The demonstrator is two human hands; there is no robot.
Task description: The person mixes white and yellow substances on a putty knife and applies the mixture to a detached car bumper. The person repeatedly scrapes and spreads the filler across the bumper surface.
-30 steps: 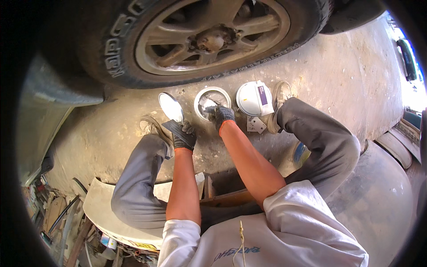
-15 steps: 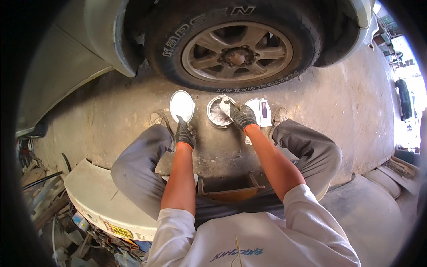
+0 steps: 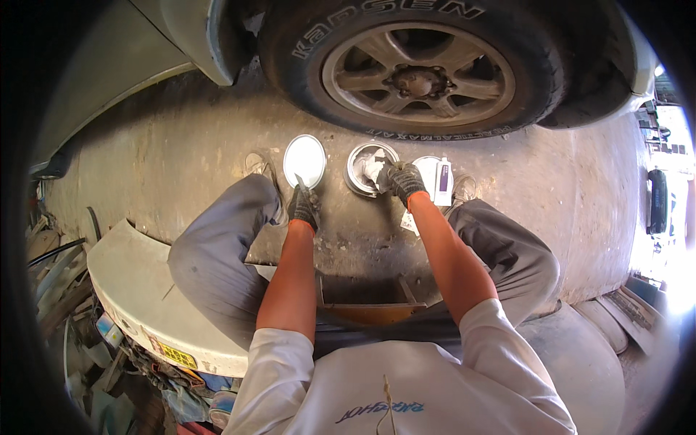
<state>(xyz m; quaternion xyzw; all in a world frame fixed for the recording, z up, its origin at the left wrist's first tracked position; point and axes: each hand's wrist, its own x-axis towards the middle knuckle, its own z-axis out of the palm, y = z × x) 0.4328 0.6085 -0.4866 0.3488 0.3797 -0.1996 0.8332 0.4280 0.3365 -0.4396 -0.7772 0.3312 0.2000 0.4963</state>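
My left hand, in a dark patterned glove with an orange cuff, is closed round a putty knife. Its grey blade points away from me and overlaps the near edge of a round white lid or plate. My right hand, gloved alike, is closed at the right rim of an open round tin. It grips something coated in a lump of pale paste over the tin's mouth. The fingers and paste hide most of that tool, so its exact kind is unclear.
A second round white lid lies right of the tin, with a white-and-purple pack on it. Beyond stands a vehicle wheel. A pale curved panel and scrap lie at left. A wooden frame sits between my legs.
The view has shifted, so the wheel appears farther right and higher. The left knife's blade reaches farther over the white lid. The right hand stays at the tin, still closed, its paste lump turned slightly.
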